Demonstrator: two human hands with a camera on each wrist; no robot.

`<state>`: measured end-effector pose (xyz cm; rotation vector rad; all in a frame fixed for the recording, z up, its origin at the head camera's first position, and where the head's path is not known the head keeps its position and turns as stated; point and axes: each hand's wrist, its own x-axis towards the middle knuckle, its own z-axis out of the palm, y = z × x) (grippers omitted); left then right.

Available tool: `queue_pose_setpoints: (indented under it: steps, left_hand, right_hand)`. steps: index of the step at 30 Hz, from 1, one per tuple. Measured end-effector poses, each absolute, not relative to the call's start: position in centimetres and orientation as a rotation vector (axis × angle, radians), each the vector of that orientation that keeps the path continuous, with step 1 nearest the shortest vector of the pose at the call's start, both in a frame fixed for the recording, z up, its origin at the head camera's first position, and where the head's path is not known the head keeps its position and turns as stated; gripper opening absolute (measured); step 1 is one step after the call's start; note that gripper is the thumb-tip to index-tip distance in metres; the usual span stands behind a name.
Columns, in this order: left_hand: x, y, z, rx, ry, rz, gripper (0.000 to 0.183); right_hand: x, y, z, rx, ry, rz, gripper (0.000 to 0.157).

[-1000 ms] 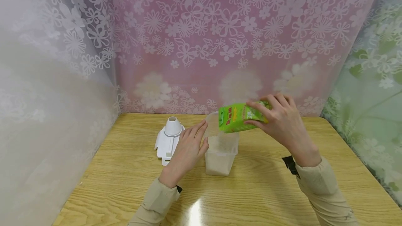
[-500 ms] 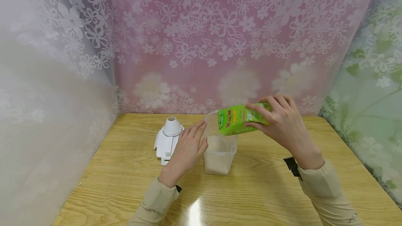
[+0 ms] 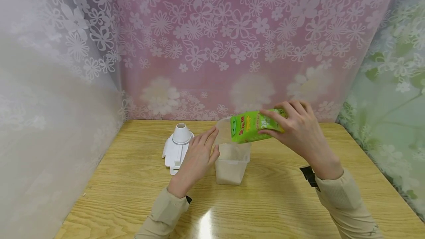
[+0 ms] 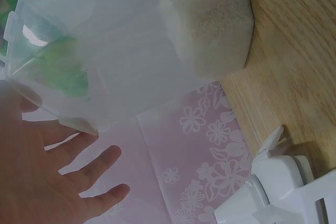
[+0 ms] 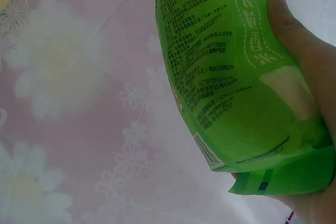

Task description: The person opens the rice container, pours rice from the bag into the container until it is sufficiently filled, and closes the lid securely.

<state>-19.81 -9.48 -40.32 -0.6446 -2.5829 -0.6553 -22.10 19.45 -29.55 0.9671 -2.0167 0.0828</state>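
My right hand (image 3: 295, 128) grips a green rice bag (image 3: 252, 125) around its base end. The bag lies nearly level, its mouth dipped over a translucent plastic container (image 3: 229, 169). White rice (image 4: 210, 24) fills the container's lower part, seen through its wall in the left wrist view. My left hand (image 3: 199, 154) has its fingers extended and spread, with thumb and fingertips at the container's rim. In the right wrist view, printed text covers the bag's side (image 5: 231, 72), and my thumb (image 5: 289, 19) presses along its edge.
A white plastic part with a cone-shaped spout (image 3: 182, 134) lies left of the container, partly behind my left hand. The wooden table (image 3: 132, 194) reaches back to a pink flowered curtain (image 3: 212, 47). Pale curtains hang on both sides.
The bag's mouth has tipped slightly lower over the container since a second ago. My left hand keeps its place at the rim.
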Motion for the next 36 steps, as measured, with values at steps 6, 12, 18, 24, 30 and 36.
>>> queue_pose_setpoints:
  steps: [6,12,18,24,30,36]
  left_hand:
    - [-19.7,-9.5,-40.3,-0.641,-2.579,-0.65,0.05]
    - [-19.7,-9.5,-40.3,-0.64,-2.572,-0.647,0.05]
    - [-19.8,-9.5,-40.3,-0.646,-2.57,-0.652,0.05]
    - [-19.8,-9.4,-40.3,-0.643,-2.571,-0.643,0.049]
    - [-19.8,-9.4,-40.3,-0.64,-2.572,-0.64,0.05]
    - [-19.7,-9.4,-40.2,-0.637,-2.586,-0.651,0.05]
  right_hand:
    - [-21.9,19.3,-29.4,0.972,-2.018,0.078,0.053]
    - [-21.5,19.2,-29.4,0.984,-2.028,0.054,0.054]
    - [-21.3,19.2,-29.5,0.988,-2.05,0.026,0.054]
    - [-21.2,19.1,-29.5,0.992,-2.069,0.014,0.053]
    - [-21.0,19.0,-29.4,0.998,-2.034,0.039,0.054]
    - [-20.7,18.9,-29.2,1.019,-2.014,0.043,0.056]
